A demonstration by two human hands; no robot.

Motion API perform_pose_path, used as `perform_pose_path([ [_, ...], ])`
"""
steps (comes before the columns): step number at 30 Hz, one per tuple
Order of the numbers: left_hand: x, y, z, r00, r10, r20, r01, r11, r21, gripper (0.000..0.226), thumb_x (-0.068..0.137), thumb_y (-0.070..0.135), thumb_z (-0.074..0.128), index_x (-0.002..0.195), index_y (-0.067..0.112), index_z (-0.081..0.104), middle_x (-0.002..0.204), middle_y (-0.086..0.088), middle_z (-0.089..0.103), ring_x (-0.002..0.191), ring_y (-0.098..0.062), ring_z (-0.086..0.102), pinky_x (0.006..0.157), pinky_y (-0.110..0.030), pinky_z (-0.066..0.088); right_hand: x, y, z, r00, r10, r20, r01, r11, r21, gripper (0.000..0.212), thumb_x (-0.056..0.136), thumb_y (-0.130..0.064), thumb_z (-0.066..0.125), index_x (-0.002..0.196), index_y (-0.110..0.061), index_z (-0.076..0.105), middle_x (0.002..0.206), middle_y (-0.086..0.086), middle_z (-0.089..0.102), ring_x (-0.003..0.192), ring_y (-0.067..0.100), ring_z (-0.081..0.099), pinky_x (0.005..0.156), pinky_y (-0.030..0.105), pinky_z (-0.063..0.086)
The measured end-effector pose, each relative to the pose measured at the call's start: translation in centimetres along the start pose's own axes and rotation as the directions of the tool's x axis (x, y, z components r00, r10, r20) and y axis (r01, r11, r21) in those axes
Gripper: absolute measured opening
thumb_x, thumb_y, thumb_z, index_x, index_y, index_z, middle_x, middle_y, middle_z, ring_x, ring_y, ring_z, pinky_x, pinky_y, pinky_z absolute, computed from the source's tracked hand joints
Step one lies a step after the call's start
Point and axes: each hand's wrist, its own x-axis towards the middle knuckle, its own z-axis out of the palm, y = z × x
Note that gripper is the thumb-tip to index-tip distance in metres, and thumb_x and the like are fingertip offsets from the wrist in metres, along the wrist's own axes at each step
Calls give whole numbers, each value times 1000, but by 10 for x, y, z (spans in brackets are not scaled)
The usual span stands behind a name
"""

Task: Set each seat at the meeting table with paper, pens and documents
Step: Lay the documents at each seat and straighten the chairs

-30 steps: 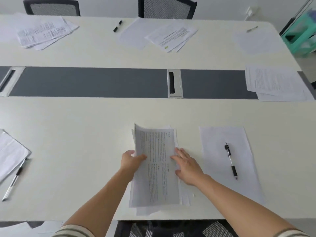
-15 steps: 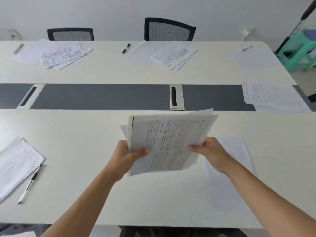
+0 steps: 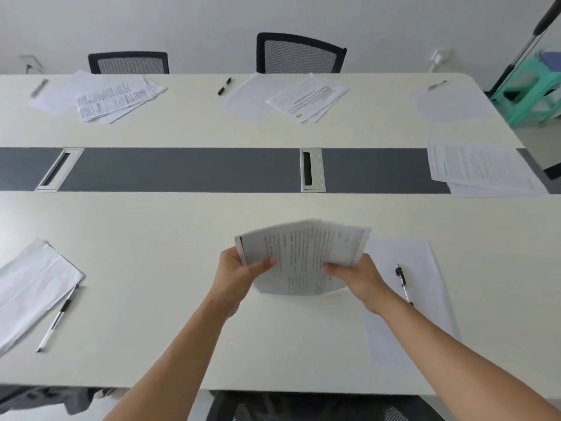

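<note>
A stack of printed documents (image 3: 303,256) is lifted above the near side of the white meeting table (image 3: 151,238), turned sideways and bowed. My left hand (image 3: 239,275) grips its left edge with the thumb on top. My right hand (image 3: 355,276) grips its right lower edge. To the right, a blank sheet (image 3: 403,299) lies flat with a black pen (image 3: 403,284) on it. At the near left lie white papers (image 3: 30,287) with a pen (image 3: 57,319) beside them.
Across the table, printed stacks (image 3: 115,98) (image 3: 309,97) and blank sheets lie with pens (image 3: 224,86) before two black chairs (image 3: 300,54). More documents (image 3: 479,168) sit at the right end. A grey strip with cable ports (image 3: 312,170) runs down the middle. A green stool (image 3: 528,89) stands far right.
The document stack lay flat on the table under both hands one second ago. Both hands have lifted it, turned it sideways, and now hold it bowed above the table.
</note>
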Motion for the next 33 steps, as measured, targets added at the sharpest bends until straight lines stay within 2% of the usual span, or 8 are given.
perform_pose_path([
  [6, -3, -40, -13, 971, -236, -24, 238, 967, 88, 29, 81, 1, 72, 109, 0, 63, 102, -17, 74, 88, -29, 73, 77, -40, 59, 17, 12, 7, 986, 135, -101, -137, 991, -11, 22, 84, -9, 74, 105, -10, 70, 97, -1, 74, 86, 12, 70, 71, 24, 55],
  [9, -12, -72, -14, 919, -363, -151, 392, 874, 288, 46, 84, 7, 69, 127, 6, 53, 93, -9, 70, 83, -23, 68, 68, -29, 53, 33, 44, 17, 947, 304, -109, -317, 938, -143, 31, 82, -15, 76, 110, -5, 67, 106, 7, 72, 94, 24, 69, 82, 35, 56],
  [12, -21, -96, -17, 895, -352, -275, 446, 708, 547, 64, 86, 20, 68, 142, 16, 36, 120, -7, 59, 106, -23, 58, 84, -34, 50, 44, 69, 30, 922, 363, -132, -382, 907, -176, 33, 81, -11, 77, 110, -1, 67, 109, 13, 72, 98, 30, 69, 90, 42, 56],
  [18, -36, -122, -11, 990, -139, 4, 40, 313, 949, 66, 88, 38, 62, 145, 25, 32, 152, -3, 29, 137, -23, 32, 110, -37, 37, 49, 76, 27, 938, 299, -176, -347, 822, -452, 35, 75, -30, 81, 90, -3, 66, 94, 10, 71, 86, 28, 66, 72, 32, 51],
  [23, -42, -139, 0, 946, -222, 236, -227, 65, 972, 78, 87, 53, 57, 151, 31, 17, 163, -8, -6, 150, -29, -3, 121, -43, 12, 1, 72, -44, 942, -45, -333, -239, 608, -757, 49, 86, -32, 67, 131, -17, 56, 131, 4, 61, 123, 25, 53, 91, 36, 47],
  [25, -43, -146, 1, 931, -261, 254, -258, 23, 966, 86, 84, 57, 59, 152, 33, 12, 163, -9, -11, 150, -31, -9, 121, -45, 7, -22, 87, -83, 948, -61, -311, -254, 439, -862, 62, 87, -37, 65, 144, -24, 42, 151, 7, 40, 142, 26, 30, 101, 40, 40],
  [27, -43, -152, -1, 926, -282, 252, -262, 5, 965, 89, 83, 57, 61, 152, 34, 10, 163, -9, -11, 150, -32, -10, 122, -47, 6, -39, 107, -112, 949, 112, -295, -316, 310, -897, 79, 84, -47, 67, 151, -32, 26, 162, 8, 14, 150, 30, 8, 110, 44, 33],
  [33, -33, -155, -8, 943, -245, 224, -227, 15, 974, 90, 79, 61, 62, 152, 37, 14, 163, -7, -5, 150, -29, -6, 120, -45, 12, -49, 131, -96, 954, 191, -233, -276, 249, -928, 86, 82, -57, 64, 152, -38, 17, 163, 8, -2, 150, 33, -1, 107, 44, 37],
])
